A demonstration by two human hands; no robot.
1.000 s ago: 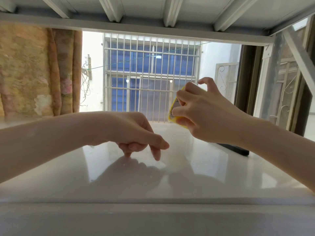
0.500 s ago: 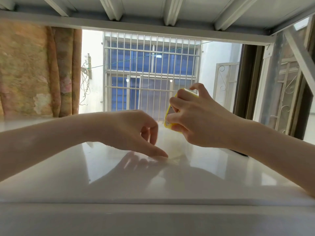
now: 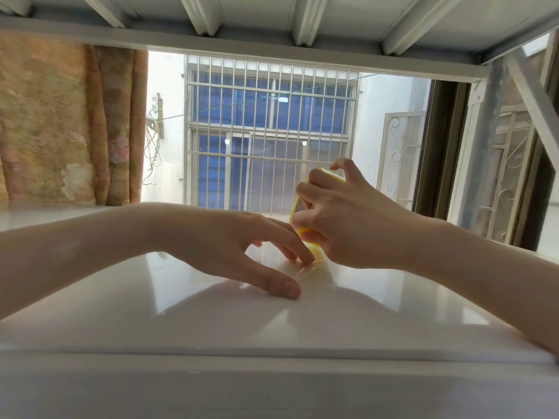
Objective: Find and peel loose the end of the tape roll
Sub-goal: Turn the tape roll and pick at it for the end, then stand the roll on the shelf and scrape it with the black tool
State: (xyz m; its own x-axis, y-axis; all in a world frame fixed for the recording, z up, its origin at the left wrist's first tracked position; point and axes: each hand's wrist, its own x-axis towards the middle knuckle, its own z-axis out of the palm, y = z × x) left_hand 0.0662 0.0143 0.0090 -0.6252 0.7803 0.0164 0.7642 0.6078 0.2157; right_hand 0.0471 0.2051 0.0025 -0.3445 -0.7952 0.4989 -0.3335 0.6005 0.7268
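Since the earlier frame the left hand (image 3: pixel 242 249) has uncurled: fingers now spread, tips pressed on the glossy white counter (image 3: pixel 272 322) beside the roll. Right hand (image 3: pixel 338 225) stays clamped around the yellow tape roll (image 3: pixel 308 240), held upright, lower edge just above or touching the counter; cannot tell which.

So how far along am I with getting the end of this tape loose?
Done: the right hand grips the yellow tape roll upright on the white tabletop. In hand: the left hand has its fingertips at the roll's base. Left: no peeled-up tape end is visible yet.
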